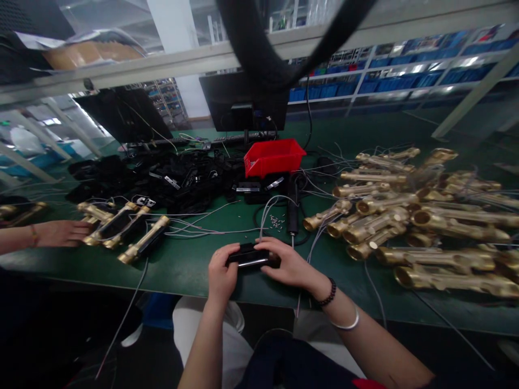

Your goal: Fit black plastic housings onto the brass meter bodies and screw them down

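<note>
Both hands, left hand (221, 275) and right hand (290, 265), clasp a black casing (249, 255) at the green desk (182, 265) edge; brass fittings (425, 221) crowd 3 o'clock.

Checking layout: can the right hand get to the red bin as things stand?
Probably not right away: the right hand and left hand both grip the black part. The red bin sits beyond cables, otherwise unobstructed.

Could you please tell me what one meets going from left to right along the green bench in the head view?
Co-worker's hand → brass fittings with black housings → left hand → small black part → right hand → heap of brass pipe fittings.
</note>
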`<state>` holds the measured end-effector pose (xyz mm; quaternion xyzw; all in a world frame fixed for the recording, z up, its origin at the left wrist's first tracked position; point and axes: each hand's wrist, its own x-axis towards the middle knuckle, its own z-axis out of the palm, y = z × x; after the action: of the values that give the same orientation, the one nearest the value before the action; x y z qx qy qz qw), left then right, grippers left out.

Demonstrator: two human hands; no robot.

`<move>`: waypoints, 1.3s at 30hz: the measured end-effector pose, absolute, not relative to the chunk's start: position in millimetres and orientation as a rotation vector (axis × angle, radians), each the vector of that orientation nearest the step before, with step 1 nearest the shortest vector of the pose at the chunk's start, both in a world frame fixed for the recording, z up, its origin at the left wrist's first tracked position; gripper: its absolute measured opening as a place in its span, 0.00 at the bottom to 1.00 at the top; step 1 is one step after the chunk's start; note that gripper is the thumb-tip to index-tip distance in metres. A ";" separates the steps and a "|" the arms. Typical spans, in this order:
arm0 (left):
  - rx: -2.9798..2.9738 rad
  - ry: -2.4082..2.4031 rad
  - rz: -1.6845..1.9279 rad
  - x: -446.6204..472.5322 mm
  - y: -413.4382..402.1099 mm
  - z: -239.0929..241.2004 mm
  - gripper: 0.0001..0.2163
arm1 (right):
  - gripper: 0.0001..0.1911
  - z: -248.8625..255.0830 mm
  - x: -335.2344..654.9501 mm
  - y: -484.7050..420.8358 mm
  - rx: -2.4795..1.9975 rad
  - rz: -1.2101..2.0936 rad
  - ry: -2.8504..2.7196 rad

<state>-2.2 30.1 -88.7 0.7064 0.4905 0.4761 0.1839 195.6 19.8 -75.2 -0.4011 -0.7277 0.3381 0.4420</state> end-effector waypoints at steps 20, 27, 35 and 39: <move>1.753 1.525 0.988 -11.4 23.6 -73.8 0.18 | 0.09 -74.0 199.6 15.2 -1.007 0.678 -1.933; 2.269 1.458 0.936 -5.5 21.5 -67.2 0.15 | 0.09 -73.3 195.2 18.5 -1.063 0.610 -2.007; 2.363 1.383 0.869 0.3 27.9 -69.4 0.13 | 0.07 -15.2 208.5 4.4 -1.269 0.333 -2.193; 2.380 1.339 0.837 3.3 29.4 -66.8 0.13 | 0.11 7.4 220.8 44.7 -1.696 0.266 -2.149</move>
<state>3.3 29.4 -66.8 0.8248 0.4642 0.2899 0.1424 220.8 44.7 7.4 -0.6048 -0.7665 0.0950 0.1942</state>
